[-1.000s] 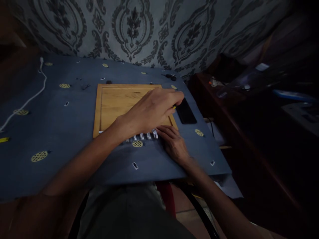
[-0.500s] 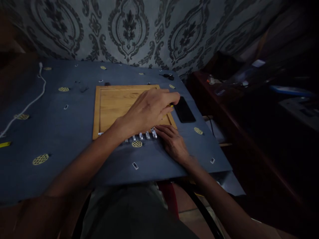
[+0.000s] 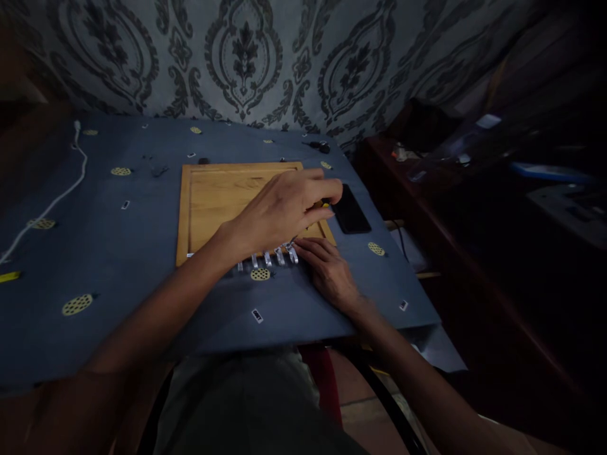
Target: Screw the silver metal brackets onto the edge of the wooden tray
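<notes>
A wooden board (image 3: 218, 208) with a raised rim lies on the blue tablecloth. Over its right part, my left hand (image 3: 289, 202) is closed around a small black-and-yellow tool (image 3: 325, 203); most of the tool is hidden by the fingers. Several short shiny metal strips (image 3: 268, 258) stick out in a row along the board's front edge, some behind my left forearm. My right hand (image 3: 332, 273) rests at the front right corner, its fingers close together and their tips against the rightmost metal strip (image 3: 293, 254).
A black phone (image 3: 351, 210) lies right of the board, with a dark key-like item (image 3: 318, 146) behind it. On the left are a white cable (image 3: 59, 197) and a yellow object (image 3: 9, 276). A dark cluttered surface (image 3: 474, 253) stands at the right.
The fingers of my left hand have shifted slightly around the black-and-yellow tool. My right hand stays in nearly the same place at the strip.
</notes>
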Demonstrator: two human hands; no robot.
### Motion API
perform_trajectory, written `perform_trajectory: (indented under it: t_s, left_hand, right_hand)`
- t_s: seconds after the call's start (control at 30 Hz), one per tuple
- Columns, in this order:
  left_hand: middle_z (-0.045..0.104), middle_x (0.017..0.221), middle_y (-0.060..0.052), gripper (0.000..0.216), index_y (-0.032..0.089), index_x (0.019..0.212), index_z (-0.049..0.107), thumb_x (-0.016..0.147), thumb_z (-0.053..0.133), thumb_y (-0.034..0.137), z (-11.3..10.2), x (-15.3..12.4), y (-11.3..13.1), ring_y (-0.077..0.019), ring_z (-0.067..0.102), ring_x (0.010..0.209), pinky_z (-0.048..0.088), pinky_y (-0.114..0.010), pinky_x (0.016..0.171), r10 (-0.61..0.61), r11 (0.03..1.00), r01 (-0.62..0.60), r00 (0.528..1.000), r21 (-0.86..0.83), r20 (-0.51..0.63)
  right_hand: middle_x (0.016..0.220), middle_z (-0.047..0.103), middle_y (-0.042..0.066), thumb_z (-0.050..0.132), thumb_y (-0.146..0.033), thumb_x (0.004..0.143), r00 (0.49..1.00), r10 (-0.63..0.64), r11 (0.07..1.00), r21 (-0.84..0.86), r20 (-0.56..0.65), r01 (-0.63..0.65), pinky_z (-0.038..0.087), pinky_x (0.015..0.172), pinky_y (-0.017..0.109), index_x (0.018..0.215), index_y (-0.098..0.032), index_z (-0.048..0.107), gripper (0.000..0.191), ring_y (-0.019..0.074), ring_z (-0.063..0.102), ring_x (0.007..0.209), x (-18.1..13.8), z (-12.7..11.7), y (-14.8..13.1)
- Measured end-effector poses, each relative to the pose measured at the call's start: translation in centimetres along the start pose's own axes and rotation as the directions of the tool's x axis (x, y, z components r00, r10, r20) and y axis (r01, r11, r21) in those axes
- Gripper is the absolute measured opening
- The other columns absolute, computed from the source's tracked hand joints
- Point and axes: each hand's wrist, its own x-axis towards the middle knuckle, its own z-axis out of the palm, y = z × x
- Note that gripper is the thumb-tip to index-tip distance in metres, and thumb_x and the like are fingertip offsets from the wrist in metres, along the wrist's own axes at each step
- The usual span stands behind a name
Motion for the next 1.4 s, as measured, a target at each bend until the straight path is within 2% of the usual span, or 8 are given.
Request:
perform_trajectory:
  t_s: [0.2, 0.37, 0.53, 0.7, 0.9, 1.2, 1.4]
  left_hand:
    - [0.073, 0.094, -0.004, 0.01, 0.018, 0.098, 0.072, 0.095, 0.064, 0.013, 0.3, 0.1, 0.3, -0.0186, 0.069, 0.084, 0.052, -0.032, 0.078, -0.04, 0.998, 0.04, 0.999, 0.054, -0.003]
    - [0.077, 0.1, -0.005, 0.018, 0.017, 0.103, 0.072, 0.095, 0.058, 0.008, -0.2, 0.2, 0.6, -0.0196, 0.073, 0.092, 0.054, -0.033, 0.085, -0.062, 0.998, 0.06, 0.997, 0.025, 0.055]
    - [0.078, 0.102, -0.004, 0.023, 0.017, 0.104, 0.073, 0.094, 0.055, 0.006, -0.3, 0.2, 0.8, -0.0194, 0.074, 0.094, 0.054, -0.032, 0.086, -0.042, 0.999, 0.043, 0.997, -0.012, 0.063]
    - [0.079, 0.102, -0.004, 0.022, 0.019, 0.103, 0.073, 0.095, 0.056, 0.008, -0.1, 0.2, 0.6, -0.0186, 0.074, 0.092, 0.055, -0.031, 0.084, -0.018, 0.999, 0.02, 0.999, -0.032, 0.038]
    - [0.078, 0.106, -0.005, 0.022, 0.019, 0.106, 0.073, 0.097, 0.055, 0.008, -0.2, 0.1, 0.6, -0.0201, 0.074, 0.098, 0.055, -0.032, 0.087, -0.035, 0.999, 0.037, 0.998, -0.029, 0.059]
    - [0.075, 0.101, -0.004, 0.018, 0.018, 0.103, 0.071, 0.097, 0.058, 0.007, -0.3, -0.1, 0.7, -0.0176, 0.071, 0.094, 0.052, -0.03, 0.084, 0.0, 0.999, 0.002, 0.999, -0.044, 0.037]
    - [0.076, 0.098, -0.005, 0.012, 0.017, 0.101, 0.071, 0.097, 0.06, 0.012, -0.6, 0.0, 0.4, -0.0176, 0.071, 0.091, 0.053, -0.03, 0.083, -0.017, 0.998, 0.02, 0.998, -0.056, 0.053]
  right_hand:
    - [0.137, 0.071, 0.01, 0.046, -0.004, 0.095, 1.0, -0.009, 1.0, -0.002, -0.027, 0.009, 0.056, 0.106, 0.053, 0.142, -0.025, 0.063, 0.054, 0.0286, 0.062, 0.127, 0.0, 0.1, 0.0]
    - [0.139, 0.069, 0.011, 0.046, -0.001, 0.092, 1.0, -0.008, 1.0, 0.011, -0.012, 0.008, 0.056, 0.105, 0.055, 0.144, -0.025, 0.062, 0.059, 0.0298, 0.061, 0.128, 0.0, 0.0, -0.1]
    - [0.137, 0.07, 0.011, 0.045, -0.002, 0.093, 1.0, -0.012, 1.0, 0.005, -0.028, 0.012, 0.056, 0.106, 0.054, 0.143, -0.024, 0.063, 0.057, 0.0292, 0.061, 0.126, 0.0, 0.1, 0.0]
    - [0.14, 0.069, 0.01, 0.046, -0.001, 0.091, 1.0, 0.002, 1.0, 0.01, -0.009, -0.001, 0.055, 0.107, 0.056, 0.147, -0.027, 0.06, 0.063, 0.0302, 0.06, 0.128, 0.0, 0.1, 0.0]
    - [0.141, 0.069, 0.01, 0.048, -0.003, 0.092, 1.0, 0.002, 1.0, 0.017, 0.014, -0.002, 0.056, 0.107, 0.058, 0.147, -0.027, 0.06, 0.061, 0.0309, 0.06, 0.128, 0.1, -0.1, -0.1]
    - [0.132, 0.072, 0.011, 0.046, 0.0, 0.091, 0.998, -0.038, 0.999, -0.017, -0.058, 0.037, 0.058, 0.103, 0.052, 0.143, -0.023, 0.063, 0.059, 0.0292, 0.062, 0.125, 0.2, 0.5, 0.1]
    - [0.134, 0.071, 0.01, 0.048, 0.0, 0.089, 0.999, -0.017, 1.0, -0.006, -0.032, 0.017, 0.057, 0.103, 0.051, 0.142, -0.024, 0.063, 0.06, 0.028, 0.061, 0.126, 0.2, 0.5, 0.4]
